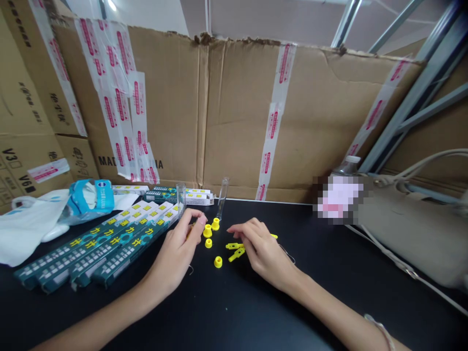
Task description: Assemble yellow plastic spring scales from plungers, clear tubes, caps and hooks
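Observation:
Both my hands rest on a black table [234,312]. My left hand [179,251] is curled, its fingertips pinched by a small yellow cap [207,230]; something yellowish shows under the fingers. My right hand [261,248] lies over small yellow plastic clips [237,253], fingers bent and touching them. More yellow caps [218,262] lie between the hands. Two clear plastic tubes [222,197] stand just behind the hands. Long green and yellow boxes [106,246] lie in a row to the left of my left hand.
A wall of taped cardboard boxes [226,117] closes the back of the table. White and blue plastic bags [54,209] lie at far left. A beige bag with a strap [413,229] and a bottle [347,168] sit at right.

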The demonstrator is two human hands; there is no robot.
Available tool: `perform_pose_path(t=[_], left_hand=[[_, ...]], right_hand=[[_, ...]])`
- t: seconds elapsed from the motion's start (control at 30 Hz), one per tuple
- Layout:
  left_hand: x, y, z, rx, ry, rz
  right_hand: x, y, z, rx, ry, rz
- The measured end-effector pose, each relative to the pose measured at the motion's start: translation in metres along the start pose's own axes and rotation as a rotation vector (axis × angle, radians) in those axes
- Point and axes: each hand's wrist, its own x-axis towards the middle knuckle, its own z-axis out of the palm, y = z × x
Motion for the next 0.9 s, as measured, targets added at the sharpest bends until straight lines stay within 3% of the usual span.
perform_pose_path(t=[0.2,0.47,0.73,0.9], left_hand=[[-0.005,0.004,-0.001,0.108,-0.062,0.06],[-0.008,0.004,0.004,0.189,-0.104,0.152],[-0.003,0.008,-0.002,0.176,-0.004,0.19],[0.002,0.014,-0.013,0.216,0.069,0.257]], right_hand=[[0.008,0.026,-0.033,-0.161,-0.092,-0.081],[0.003,0.06,-0.067,-0.119,-0.171,0.039],[0.002,0.038,-0.046,-0.016,-0.133,0.013],[0.002,0.027,-0.03,-0.097,-0.092,-0.043]])
